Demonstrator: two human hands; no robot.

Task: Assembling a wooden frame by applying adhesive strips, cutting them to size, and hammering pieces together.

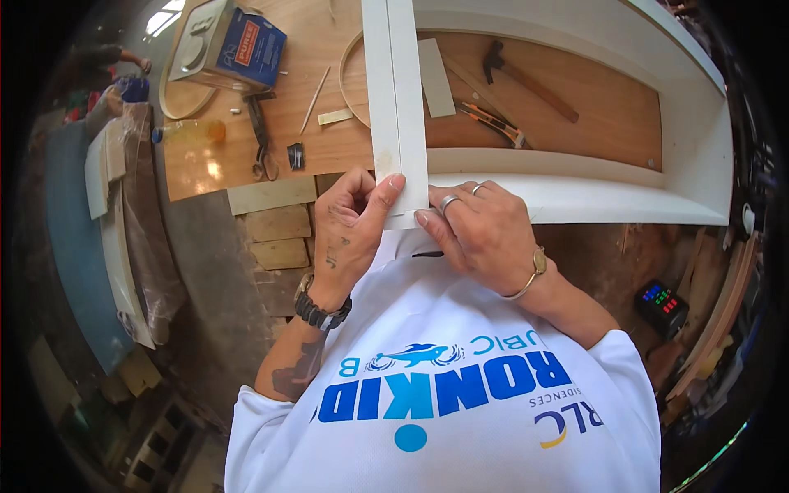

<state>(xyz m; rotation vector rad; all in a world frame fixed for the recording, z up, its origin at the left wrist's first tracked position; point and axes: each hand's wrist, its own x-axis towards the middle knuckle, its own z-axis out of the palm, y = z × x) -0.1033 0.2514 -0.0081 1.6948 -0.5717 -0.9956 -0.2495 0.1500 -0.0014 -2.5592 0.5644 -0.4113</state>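
Right, I had both hands pinched on the near end of the white board, a long flat strip that ran away from me across the plywood counter and over the white frame. My left hand was closed on the board's end, thumb laid up along its face and fingers curled at the left edge. My right hand gripped the same end from the other side, fingertips pressed at the corner where the board met the frame's front rail; I judged that pinch was there to keep the two edges flush.

The board looked smooth and matt, with a fine seam running down its length, as if it were two narrow strips side by side. The frame was the same white stock, a shallow box open to the warm brown plywood beneath.

Inside that opening lay a hammer with a wooden handle and an orange-handled tool, out of the way. To my left sat a blue-and-metal tin, a plastic bottle of yellowish liquid, and dark pliers, all well apart from my hands.
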